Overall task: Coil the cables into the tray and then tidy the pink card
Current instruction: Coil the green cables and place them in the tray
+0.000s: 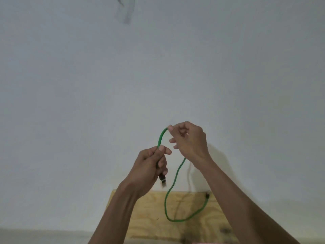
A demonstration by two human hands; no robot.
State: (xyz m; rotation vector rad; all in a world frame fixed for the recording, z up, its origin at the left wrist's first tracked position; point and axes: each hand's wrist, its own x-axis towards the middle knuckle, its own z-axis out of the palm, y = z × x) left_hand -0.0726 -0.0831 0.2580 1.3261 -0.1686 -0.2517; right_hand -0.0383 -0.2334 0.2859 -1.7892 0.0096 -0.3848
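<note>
A pale wall fills most of the view above a plywood bench. Two raised hands hold a green cable: the left hand closed near its black plug, the right hand pinching the loop's top. The cable's far end trails on the bench.

Left hand hides green cable near plug.

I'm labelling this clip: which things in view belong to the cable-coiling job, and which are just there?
Job: green cable, pinched by left hand near its plug and right hand at the loop top.

Just there: wooden board; pale object on the wall.
</note>
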